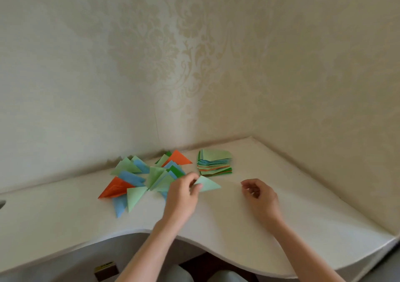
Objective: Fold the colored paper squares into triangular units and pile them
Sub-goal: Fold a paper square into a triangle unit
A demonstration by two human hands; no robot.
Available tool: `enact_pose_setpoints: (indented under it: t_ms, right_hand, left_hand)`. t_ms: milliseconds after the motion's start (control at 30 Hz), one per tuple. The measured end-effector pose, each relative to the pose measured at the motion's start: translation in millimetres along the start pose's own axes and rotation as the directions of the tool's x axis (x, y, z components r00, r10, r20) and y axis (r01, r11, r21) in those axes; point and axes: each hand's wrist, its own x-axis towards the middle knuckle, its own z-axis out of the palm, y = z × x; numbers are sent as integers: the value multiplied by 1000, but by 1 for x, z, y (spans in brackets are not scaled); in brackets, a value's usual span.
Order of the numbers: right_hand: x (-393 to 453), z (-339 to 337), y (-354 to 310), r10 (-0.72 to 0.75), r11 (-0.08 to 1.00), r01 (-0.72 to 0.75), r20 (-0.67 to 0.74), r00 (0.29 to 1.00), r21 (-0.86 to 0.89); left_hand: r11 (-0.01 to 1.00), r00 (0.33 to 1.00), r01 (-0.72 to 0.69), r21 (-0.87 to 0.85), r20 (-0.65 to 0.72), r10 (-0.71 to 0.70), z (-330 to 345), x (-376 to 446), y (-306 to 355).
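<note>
Now the left hand (184, 191) pinches a pale green triangle (207, 183) just right of the pile (142, 180); the right hand (258, 191) hangs loosely curled, empty. Best laid flat on the pile, released gently.

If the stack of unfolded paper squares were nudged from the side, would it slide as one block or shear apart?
The stack of squares would probably shear: its edges are already staggered, which suggests loose sheets. It looks light, so a gentle push likely fans the top pale green sheets first. The smooth white table probably offers little grip.
</note>
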Motion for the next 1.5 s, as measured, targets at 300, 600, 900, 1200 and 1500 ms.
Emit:
enact_pose_setpoints:
  t_ms: [300,600,900,1200,1500]
  right_hand:
    - [3,16,-5,-16,1000,16,-31,999,-12]
    - [37,52,-24,-174,974,173,6,985,-147]
    - [92,64,-27,-280,857,301,112,953,-419]
    - [119,105,-13,-187,644,418,398,898,-640]
    - [116,110,3,-239,711,375,297,924,-595]
  left_hand:
    - [989,998,-22,145,-56,30,-58,-4,-60]
    - [990,997,-5,140,76,-6,-46,-3,-84]
    - [986,997,-49,157,-48,57,-75,26,-59]
    - [992,986,-87,96,147,73,-1,71,-24]
    - [951,962,-68,303,273,-18,26,77,-38]
